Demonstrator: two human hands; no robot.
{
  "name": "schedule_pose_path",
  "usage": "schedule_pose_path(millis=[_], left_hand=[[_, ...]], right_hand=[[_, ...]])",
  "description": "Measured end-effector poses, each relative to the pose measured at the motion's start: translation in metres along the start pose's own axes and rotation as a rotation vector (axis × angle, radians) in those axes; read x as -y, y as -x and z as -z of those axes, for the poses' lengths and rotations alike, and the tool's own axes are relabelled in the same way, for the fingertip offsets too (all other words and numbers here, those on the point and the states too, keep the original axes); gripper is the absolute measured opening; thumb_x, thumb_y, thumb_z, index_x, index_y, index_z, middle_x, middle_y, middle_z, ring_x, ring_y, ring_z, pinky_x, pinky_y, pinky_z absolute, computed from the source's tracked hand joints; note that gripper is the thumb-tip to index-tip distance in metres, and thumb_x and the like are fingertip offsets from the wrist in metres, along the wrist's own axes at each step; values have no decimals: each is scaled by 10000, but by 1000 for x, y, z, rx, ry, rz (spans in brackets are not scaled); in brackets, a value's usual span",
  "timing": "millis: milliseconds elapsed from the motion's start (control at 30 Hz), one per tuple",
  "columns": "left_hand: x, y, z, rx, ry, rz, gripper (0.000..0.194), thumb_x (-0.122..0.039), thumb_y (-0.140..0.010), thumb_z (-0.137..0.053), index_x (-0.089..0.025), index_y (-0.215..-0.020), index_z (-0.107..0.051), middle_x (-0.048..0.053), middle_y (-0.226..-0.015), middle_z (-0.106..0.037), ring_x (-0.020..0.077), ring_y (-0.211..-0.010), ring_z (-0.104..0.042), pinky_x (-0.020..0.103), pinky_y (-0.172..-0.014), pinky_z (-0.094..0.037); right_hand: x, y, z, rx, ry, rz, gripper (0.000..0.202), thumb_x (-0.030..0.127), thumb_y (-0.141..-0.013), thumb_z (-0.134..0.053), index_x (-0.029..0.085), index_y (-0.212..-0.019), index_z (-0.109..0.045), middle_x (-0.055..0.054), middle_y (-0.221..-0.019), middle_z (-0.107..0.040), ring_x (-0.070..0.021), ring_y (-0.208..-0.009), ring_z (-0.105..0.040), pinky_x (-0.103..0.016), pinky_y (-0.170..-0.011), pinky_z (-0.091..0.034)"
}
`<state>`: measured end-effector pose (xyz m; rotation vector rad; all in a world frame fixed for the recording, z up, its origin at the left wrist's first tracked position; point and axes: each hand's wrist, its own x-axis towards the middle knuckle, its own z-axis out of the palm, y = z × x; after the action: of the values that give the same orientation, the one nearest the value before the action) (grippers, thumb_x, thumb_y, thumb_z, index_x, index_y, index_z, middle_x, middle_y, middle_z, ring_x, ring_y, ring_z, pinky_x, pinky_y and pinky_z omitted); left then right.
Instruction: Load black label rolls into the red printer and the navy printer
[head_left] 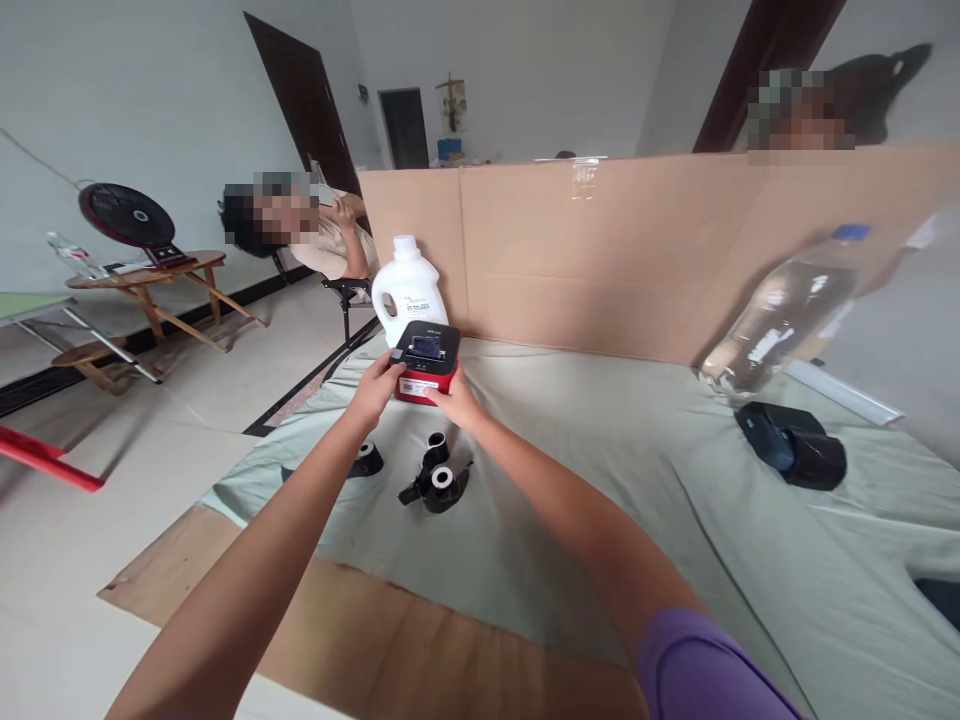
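A black and red box (pixel 426 350) is between my two hands, in front of a white jug. My left hand (pixel 373 388) grips its left side, with the thumb near the front edge. My right hand (pixel 459 400) holds its lower right corner, fingers partly hidden along the side. Nearer to me on the green cloth lie small black rolls with white cores (pixel 442 479), one with loose black strips around it. Another black roll (pixel 367 458) rests to the left, partly behind my left forearm.
The white jug (pixel 409 285) stands against a cardboard panel (pixel 555 260). At the right are a large clear bottle (pixel 787 310), a black object (pixel 793 445) and a white bar (pixel 846 392). A person (pixel 337 240) sits at back left; another's head shows above the panel.
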<state>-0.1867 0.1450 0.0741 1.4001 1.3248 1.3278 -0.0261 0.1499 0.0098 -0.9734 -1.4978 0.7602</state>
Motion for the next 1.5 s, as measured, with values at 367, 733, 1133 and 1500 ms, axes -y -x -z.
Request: schedule_pose_path(millis=[367, 733, 1133, 1500], left_hand=[[-30, 189, -181, 349, 199, -281, 568, -455, -976, -532, -224, -1494, -499, 41, -1541, -510, 236, -1467, -422, 363, -1235, -328], [-3, 221, -194, 369, 139, -225, 595, -501, -1009, -477, -239, -1542, -428, 42, -1587, -449, 214, -1489, -388, 333, -1244, -309], [0, 218, -186, 370, 178, -216, 558, -483, -964, -569, -236, -1461, -508, 82, -1501, -547, 252, -1348, -557, 379, -1144, -453], [6, 197, -186, 409, 180, -242, 270, -452, -958, -554, -230, -1110, -589, 85, -1245, -686, 242, -1222, -626, 416, -1089, -473]], right_hand=[[97, 188, 224, -295, 455, -7, 825, 419, -775, -784, 216, -1480, -408, -147, -1433, -567, -348, -1316, -537, -524, -1121, -428], [76, 229, 227, -316, 559, -81, 822, 454, -800, -750, 184, -1487, -388, -176, -1382, -569, -353, -1276, -547, -547, -1090, -438], [77, 232, 224, -328, 663, -33, 922, 462, -817, -730, 179, -1557, -257, -204, -1467, -473, -365, -1369, -462, -561, -1133, -399], [84, 227, 239, -270, 575, -14, 614, 472, -981, -477, 261, -1539, -334, -126, -1581, -404, -295, -1373, -462, -519, -1109, -425]])
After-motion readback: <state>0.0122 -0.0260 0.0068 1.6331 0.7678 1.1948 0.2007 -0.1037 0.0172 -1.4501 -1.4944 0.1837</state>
